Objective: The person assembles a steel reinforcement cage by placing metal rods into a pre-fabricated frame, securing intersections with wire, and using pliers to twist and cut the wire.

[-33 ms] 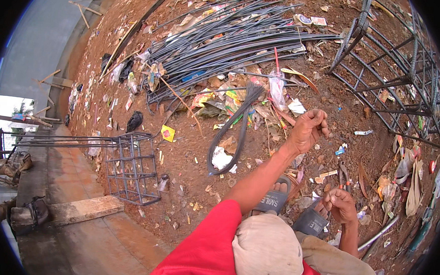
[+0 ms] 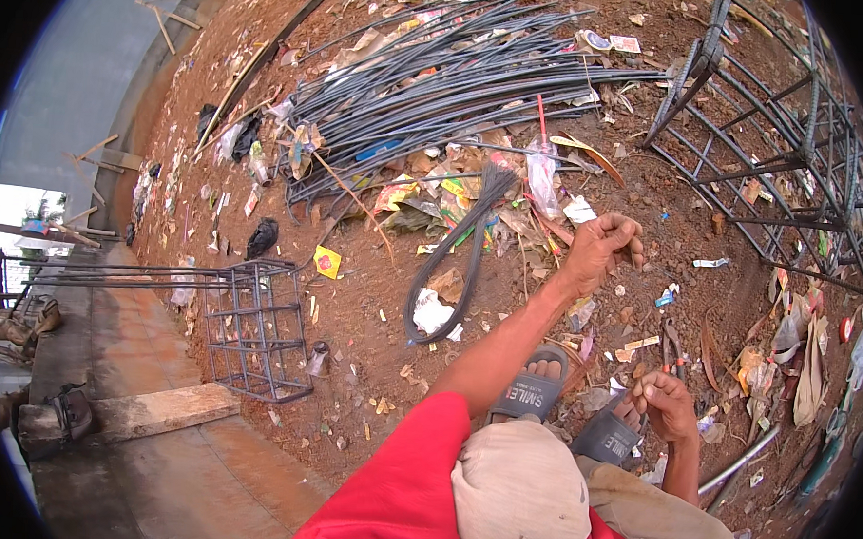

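My left hand (image 2: 601,249) reaches out above the littered red soil, its fingers curled in. Whatever is between them, if anything, is too small to see. My right hand (image 2: 667,403) is closer to me, above the right sandal (image 2: 606,440), with thumb and fingers pinched together; what they hold cannot be made out. Just beyond it, pliers (image 2: 673,347) with orange-red handles lie on the ground, apart from the fingers as far as I can see. To the left of my left hand, a looped bundle of dark tie wire (image 2: 473,262) rests on the soil.
A pile of long steel bars (image 2: 460,90) lies at the far middle. A large rebar cage (image 2: 798,162) stands at the right. At the left, a smaller rebar cage (image 2: 257,334) sits beside a wooden plank (image 2: 165,414). Plastic and paper litter is scattered around.
My left forearm has shifted slightly left, and more of the left sandal shows beside it. Both hands keep their curled shape. The whole view has moved a little.
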`<action>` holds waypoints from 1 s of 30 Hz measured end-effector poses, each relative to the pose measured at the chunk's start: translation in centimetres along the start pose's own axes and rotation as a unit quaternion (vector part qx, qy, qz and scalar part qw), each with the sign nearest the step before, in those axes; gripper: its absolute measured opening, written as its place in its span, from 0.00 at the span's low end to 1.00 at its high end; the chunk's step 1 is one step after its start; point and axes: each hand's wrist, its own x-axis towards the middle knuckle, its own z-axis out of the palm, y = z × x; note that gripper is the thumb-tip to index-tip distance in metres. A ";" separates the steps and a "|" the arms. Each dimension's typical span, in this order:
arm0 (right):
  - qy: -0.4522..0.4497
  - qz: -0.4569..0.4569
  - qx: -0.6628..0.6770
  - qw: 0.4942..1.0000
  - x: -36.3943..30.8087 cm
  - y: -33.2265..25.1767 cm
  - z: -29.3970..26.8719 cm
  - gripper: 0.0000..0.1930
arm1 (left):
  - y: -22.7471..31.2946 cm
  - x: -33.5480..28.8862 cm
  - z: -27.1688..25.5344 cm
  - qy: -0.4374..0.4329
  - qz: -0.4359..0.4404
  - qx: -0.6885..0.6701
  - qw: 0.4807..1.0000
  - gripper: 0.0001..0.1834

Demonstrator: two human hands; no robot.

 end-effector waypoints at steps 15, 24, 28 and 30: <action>0.167 0.019 -0.214 0.962 -3.2 2.8 -4.6 0.07 | 19.2 7.0 -24.6 0.266 0.066 0.883 0.380 0.15; 0.170 0.023 -0.204 0.964 -3.1 4.2 -4.9 0.07 | 18.4 6.7 -26.4 0.204 0.093 0.935 0.273 0.14; 0.172 0.025 -0.216 0.961 -2.8 4.1 -4.1 0.07 | 16.3 6.0 -26.5 0.232 0.082 0.945 0.215 0.08; 0.163 0.030 -0.222 0.961 -2.8 3.8 -3.7 0.07 | 16.6 5.8 -26.1 0.214 0.103 0.944 0.228 0.09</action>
